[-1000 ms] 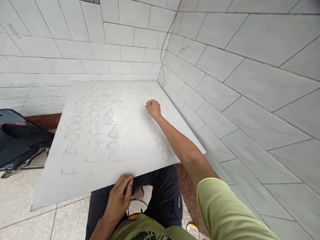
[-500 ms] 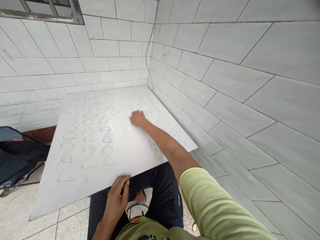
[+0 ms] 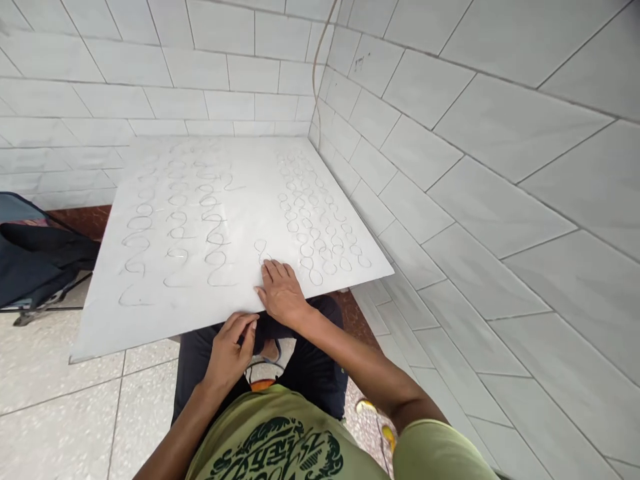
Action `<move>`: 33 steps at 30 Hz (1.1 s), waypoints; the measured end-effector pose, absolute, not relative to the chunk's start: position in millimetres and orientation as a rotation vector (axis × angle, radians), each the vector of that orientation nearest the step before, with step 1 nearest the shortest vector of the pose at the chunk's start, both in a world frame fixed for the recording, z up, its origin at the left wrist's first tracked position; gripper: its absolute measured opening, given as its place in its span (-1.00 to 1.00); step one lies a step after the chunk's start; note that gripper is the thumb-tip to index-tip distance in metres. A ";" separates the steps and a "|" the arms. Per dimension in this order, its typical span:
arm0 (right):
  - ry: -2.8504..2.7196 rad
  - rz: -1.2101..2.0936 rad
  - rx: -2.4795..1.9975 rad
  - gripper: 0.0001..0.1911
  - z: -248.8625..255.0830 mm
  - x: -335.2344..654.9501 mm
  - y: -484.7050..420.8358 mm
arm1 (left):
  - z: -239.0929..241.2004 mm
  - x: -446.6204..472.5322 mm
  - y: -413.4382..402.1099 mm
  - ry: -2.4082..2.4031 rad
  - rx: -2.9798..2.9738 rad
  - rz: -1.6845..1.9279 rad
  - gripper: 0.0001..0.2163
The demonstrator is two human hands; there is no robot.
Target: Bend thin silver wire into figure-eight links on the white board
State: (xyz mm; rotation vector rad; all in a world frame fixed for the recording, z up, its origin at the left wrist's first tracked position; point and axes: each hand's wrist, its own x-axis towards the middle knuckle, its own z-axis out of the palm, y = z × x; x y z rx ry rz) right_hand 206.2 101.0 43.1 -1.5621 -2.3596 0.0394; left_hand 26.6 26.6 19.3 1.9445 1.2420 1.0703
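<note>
A large white tile [image 3: 235,273] lies tilted across my knees, with its far edge against the tiled wall. Pencilled loops run over it in columns. My right hand [image 3: 281,292] rests flat on the tile near its front edge, fingers stretched out beside a small loop. My left hand [image 3: 229,353] curls round the tile's front edge, thumb on top and fingers underneath.
White tiled walls [image 3: 450,153] close in at the back and on the right, meeting in a corner where a thin cord [image 3: 316,80] hangs. A dark bag on a folding frame [image 3: 35,260] stands on the speckled floor at the left.
My right hand slid from the far middle of the tile back to its front edge and now lies flat. My left hand kept its hold on the edge.
</note>
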 end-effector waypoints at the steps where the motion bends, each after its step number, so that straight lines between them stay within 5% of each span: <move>1: -2.339 0.048 -1.556 -0.39 42.3 208.9 84.6 | 19.6 27.9 24.3 1.262 1.897 1.068 -0.81; 21: -2.067 -0.064 -1.227 -0.77 1.8 242.3 29.4 | 15.9 40.4 8.0 1.353 1.561 0.917 -0.76; 33: -0.743 1.200 -1.138 -0.79 44.9 215.0 8.6 | 54.2 58.7 15.5 1.195 1.136 0.935 -0.52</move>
